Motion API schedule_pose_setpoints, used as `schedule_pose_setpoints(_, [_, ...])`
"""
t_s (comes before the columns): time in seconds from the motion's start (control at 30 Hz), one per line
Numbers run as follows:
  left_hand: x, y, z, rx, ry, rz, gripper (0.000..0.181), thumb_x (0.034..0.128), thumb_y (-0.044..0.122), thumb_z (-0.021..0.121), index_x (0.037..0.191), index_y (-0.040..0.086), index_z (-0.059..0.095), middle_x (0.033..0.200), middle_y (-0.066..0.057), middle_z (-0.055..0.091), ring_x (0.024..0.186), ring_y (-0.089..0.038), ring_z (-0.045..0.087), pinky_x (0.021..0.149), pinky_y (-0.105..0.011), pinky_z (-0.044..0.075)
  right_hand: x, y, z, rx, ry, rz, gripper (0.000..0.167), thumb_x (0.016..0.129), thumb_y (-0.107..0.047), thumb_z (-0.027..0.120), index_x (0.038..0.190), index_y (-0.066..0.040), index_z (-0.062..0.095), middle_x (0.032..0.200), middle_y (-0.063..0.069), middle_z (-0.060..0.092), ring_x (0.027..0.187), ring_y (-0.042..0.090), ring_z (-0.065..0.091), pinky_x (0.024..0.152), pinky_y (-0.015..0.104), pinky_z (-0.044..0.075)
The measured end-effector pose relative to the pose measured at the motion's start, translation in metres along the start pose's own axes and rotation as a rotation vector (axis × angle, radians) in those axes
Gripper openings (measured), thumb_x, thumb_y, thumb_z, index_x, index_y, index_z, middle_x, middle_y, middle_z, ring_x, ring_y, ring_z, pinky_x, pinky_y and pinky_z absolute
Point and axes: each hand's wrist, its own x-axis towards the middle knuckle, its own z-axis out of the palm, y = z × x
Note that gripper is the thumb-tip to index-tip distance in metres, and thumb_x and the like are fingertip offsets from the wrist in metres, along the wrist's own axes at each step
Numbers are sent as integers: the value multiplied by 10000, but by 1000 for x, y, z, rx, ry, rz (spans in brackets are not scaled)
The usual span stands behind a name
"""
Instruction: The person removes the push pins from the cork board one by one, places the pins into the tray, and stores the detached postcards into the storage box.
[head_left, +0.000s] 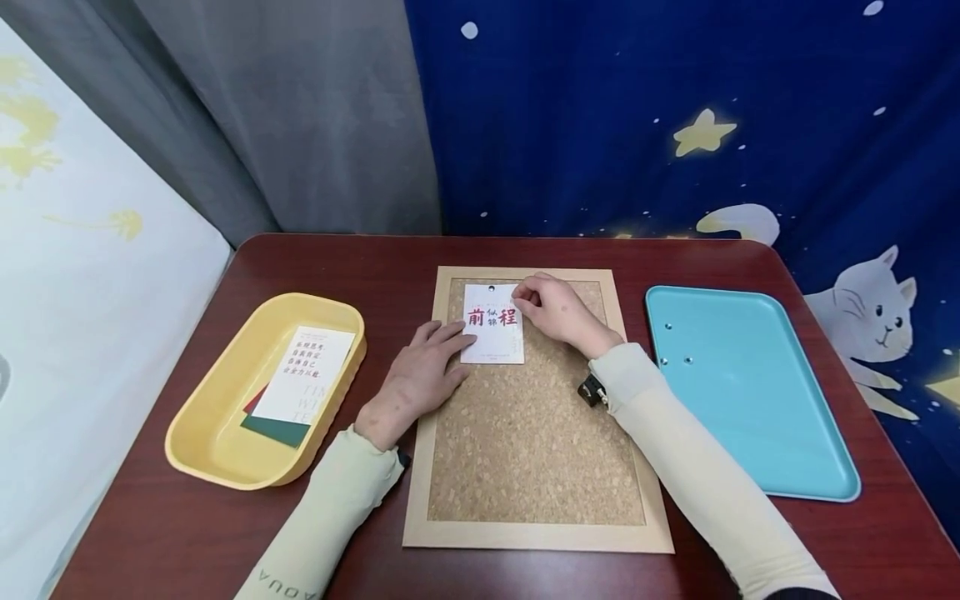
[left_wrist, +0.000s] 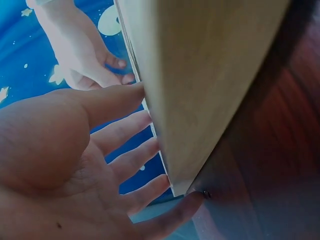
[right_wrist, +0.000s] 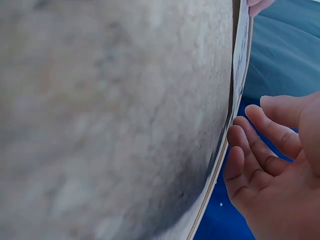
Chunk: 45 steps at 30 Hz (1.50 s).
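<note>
A white card (head_left: 492, 346) with red and black characters lies near the top of a cork board (head_left: 536, 450) in a light wooden frame. At its top middle is a small silver pin (head_left: 491, 288). My left hand (head_left: 425, 373) rests over the board's left edge, its fingers spread and fingertips at the card's left side. At the card's upper right corner is my right hand (head_left: 561, 315), with fingers loosely bent. In the right wrist view, the fingertips (right_wrist: 235, 157) are close to the board's surface, and nothing shows between thumb and index finger.
On the left stands a yellow basket (head_left: 217, 442) holding a white printed card (head_left: 303, 379) over a green card (head_left: 277, 429) and a bit of red. To the right lies a blue tray (head_left: 757, 400) with several small silver pins (head_left: 688, 360). Curtains hang behind the table (head_left: 375, 258).
</note>
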Motion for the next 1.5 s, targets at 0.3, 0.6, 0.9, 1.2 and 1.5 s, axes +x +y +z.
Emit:
schedule_pose_setpoints(0.3, [4,-1,3,6,73,5,406,1034,298,646,1427,198,648,1609,-46,502,1493,-321,386,1114,-548,488,8,2,5,10,-27,29,196,1047,-172,618,1152,-44,723,1068,109,690,941,240,641,870,375,518])
schedule_pose_setpoints(0.6, [5,-5,9,5,121,13,357,1019,273,679,1370,210,694,1557,-27,559,1433,-294,438,1060,-511,531,16,-3,9,18,-42,38,205,1034,-155,623,1165,-32,720,1073,116,698,954,234,637,886,372,521])
schedule_pose_setpoints(0.9, [7,-3,10,11,130,25,355,1010,260,694,1361,210,703,1546,-33,570,1418,-296,450,1036,-493,549,24,-5,10,26,-45,36,198,1028,-127,633,1172,-26,725,1076,118,688,946,227,631,874,353,515])
schedule_pose_setpoints(1.2, [7,-2,10,19,122,20,365,1010,265,692,1372,215,696,1557,-28,560,1427,-292,441,1030,-485,559,31,-5,13,3,-65,16,231,1028,-117,627,1221,-14,702,1092,131,680,966,236,638,896,366,521])
schedule_pose_setpoints(1.5, [6,-5,8,18,143,23,359,1007,255,696,1363,210,700,1551,-30,566,1430,-287,449,1050,-483,546,41,-8,16,-13,-74,-9,230,1021,-119,632,1217,-17,694,1067,128,656,954,241,614,892,373,507])
